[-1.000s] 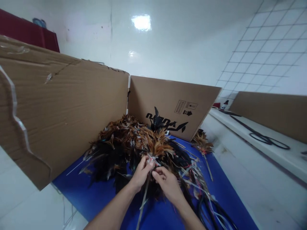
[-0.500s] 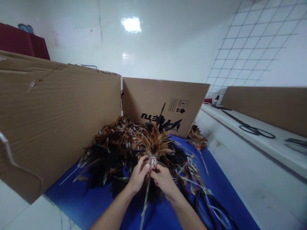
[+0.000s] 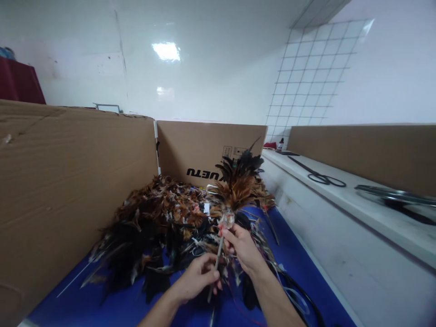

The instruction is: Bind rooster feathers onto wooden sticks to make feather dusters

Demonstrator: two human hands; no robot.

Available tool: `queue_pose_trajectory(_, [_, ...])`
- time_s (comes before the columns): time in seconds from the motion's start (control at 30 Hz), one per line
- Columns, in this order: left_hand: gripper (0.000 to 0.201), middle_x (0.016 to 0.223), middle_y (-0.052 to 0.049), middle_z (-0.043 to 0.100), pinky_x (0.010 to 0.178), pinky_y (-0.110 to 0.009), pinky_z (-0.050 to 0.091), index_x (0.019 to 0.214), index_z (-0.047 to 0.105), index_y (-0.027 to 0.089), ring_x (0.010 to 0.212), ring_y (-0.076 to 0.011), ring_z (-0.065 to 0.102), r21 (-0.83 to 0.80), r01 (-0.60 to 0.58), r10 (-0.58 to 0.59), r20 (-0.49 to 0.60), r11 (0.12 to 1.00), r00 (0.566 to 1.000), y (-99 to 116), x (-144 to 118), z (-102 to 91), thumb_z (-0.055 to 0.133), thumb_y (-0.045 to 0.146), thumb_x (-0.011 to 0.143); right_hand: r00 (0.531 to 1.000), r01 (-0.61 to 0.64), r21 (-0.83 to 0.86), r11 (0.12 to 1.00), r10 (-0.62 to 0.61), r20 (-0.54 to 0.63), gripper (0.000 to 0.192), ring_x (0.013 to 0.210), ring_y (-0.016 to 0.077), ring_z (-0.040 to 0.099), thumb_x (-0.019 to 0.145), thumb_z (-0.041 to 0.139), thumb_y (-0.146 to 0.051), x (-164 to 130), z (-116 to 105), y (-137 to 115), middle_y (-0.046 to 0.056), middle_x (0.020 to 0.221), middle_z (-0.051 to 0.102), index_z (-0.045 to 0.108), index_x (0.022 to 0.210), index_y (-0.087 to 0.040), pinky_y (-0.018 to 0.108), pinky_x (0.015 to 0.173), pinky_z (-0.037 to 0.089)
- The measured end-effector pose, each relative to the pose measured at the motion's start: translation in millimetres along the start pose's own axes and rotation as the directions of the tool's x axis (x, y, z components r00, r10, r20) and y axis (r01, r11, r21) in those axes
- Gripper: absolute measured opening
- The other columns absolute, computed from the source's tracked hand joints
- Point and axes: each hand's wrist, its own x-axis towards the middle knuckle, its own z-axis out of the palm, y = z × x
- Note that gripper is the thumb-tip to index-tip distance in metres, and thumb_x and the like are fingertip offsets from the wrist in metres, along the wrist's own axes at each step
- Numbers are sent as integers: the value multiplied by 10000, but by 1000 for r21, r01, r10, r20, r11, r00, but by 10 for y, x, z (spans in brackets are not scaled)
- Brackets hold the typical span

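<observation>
I hold one feather bundle [image 3: 240, 185] upright, brown and black plumes fanned above a taped neck on a thin stick [image 3: 217, 260]. My right hand [image 3: 242, 247] grips the bundle just below the taped neck. Lower down, my left hand [image 3: 196, 282] pinches the stick between thumb and fingers. Behind and to the left lies a big heap of similar brown and black feather bundles [image 3: 150, 227] on a blue mat [image 3: 102, 304].
Cardboard walls [image 3: 68, 181] fence the left side and the back [image 3: 204, 152]. A white ledge [image 3: 340, 200] on the right carries scissors [image 3: 320, 176], a dark tool and more cardboard [image 3: 368, 152]. Loose sticks and black cords [image 3: 299, 295] trail on the mat by my right arm.
I have lifted the bundle higher and to the right. My left hand slid from the taped neck down the stick. The view swung to the right.
</observation>
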Motion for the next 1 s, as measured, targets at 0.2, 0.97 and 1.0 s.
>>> queue_pose_trajectory(0.2, [375, 629, -2, 559, 493, -200, 392, 1018, 528, 116, 477, -68, 477, 150, 38, -36, -14, 988, 999, -104, 23, -61, 533, 425, 805, 1000, 25, 95, 995, -25, -3, 293, 479, 36, 391, 664, 709, -331, 3, -158, -151, 9, 729, 583, 593, 864, -151, 157, 395, 234])
queue_pose_trajectory(0.97, [428, 733, -55, 606, 355, -162, 280, 919, 624, 118, 482, -85, 494, 269, 28, 43, -251, 963, 967, 6, 30, -132, 456, 499, 821, 999, 29, -33, 999, -27, 44, 320, 483, 58, 429, 691, 686, -393, -216, -300, -459, 17, 720, 591, 594, 882, -154, 171, 383, 270])
queue_pose_trajectory(1.0, [408, 725, -52, 608, 376, -164, 291, 916, 635, 122, 500, -87, 489, 274, 4, 84, -306, 962, 948, 35, 29, -148, 470, 483, 821, 997, 14, -49, 999, -11, 77, 318, 483, 59, 440, 702, 676, -396, -228, -257, -439, 16, 721, 592, 591, 889, -154, 168, 381, 281])
